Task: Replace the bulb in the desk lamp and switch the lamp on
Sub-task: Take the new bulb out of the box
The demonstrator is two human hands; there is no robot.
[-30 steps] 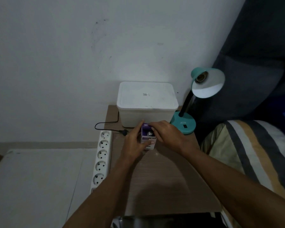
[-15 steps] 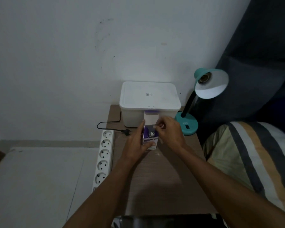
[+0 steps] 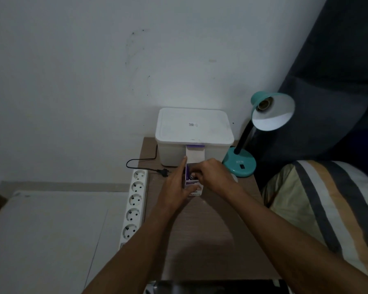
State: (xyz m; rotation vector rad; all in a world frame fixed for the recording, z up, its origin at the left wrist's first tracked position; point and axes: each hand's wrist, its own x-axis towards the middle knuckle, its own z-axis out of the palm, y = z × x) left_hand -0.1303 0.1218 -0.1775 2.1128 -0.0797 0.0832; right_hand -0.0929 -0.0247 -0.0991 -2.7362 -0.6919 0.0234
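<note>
My right hand [image 3: 216, 177] pinches the bulb [image 3: 192, 177] base inside the opened bulb box [image 3: 192, 184], which my left hand [image 3: 176, 187] grips upright. Bulb axis vertical, so withdrawal is upward; the empty lamp socket [image 3: 263, 104] lies up-right, nearer my right hand.

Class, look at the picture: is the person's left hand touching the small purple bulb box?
Touching. The head view shows the left hand wrapped round the side of the bulb box, thumb across its front, with no gap between them.
</note>
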